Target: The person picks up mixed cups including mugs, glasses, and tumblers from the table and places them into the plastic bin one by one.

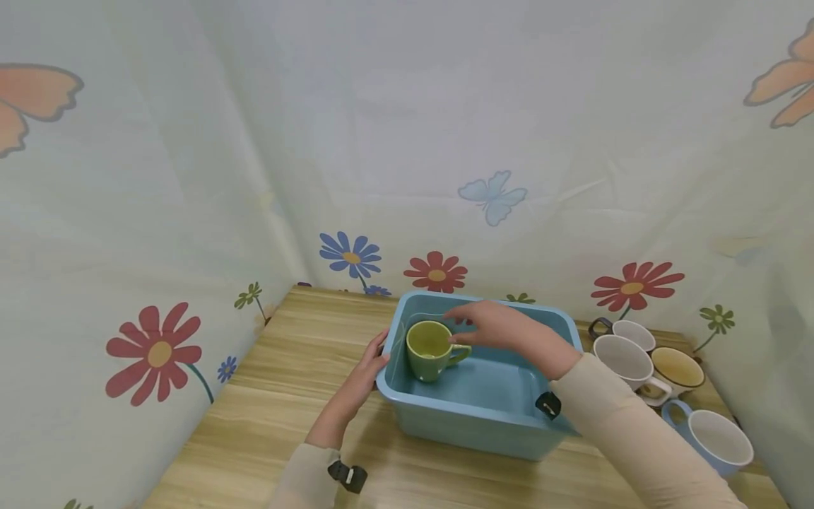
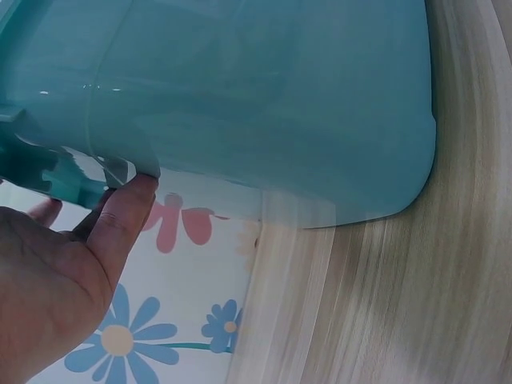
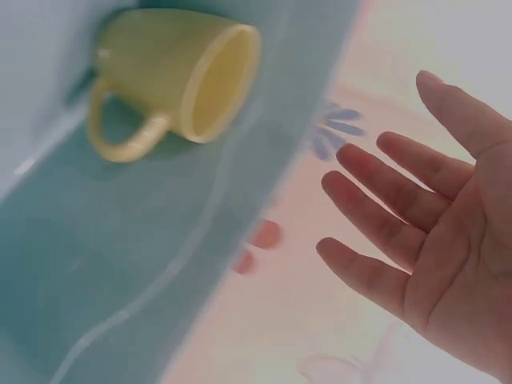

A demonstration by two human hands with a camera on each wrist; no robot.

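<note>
A yellow-green mug [image 1: 429,351] stands upright at the left end inside a blue plastic tub [image 1: 470,406], its handle pointing right. My right hand [image 1: 499,326] hovers over the tub beside the mug, fingertips near its handle in the head view. The right wrist view shows that hand's fingers [image 3: 372,212] spread and apart from the mug [image 3: 172,76], holding nothing. At the tub's left end my left hand [image 1: 362,371] holds the rim. In the left wrist view, its thumb [image 2: 128,212] touches the tub's outer wall [image 2: 264,96] by the rim, other fingers partly hidden.
Right of the tub stand several mugs: a white one [image 1: 623,357], another white one with a dark handle [image 1: 634,334], a yellowish one [image 1: 677,367] and a blue one [image 1: 718,438]. A flower-printed curtain [image 1: 381,141] hangs behind the wood-grain table [image 1: 254,424].
</note>
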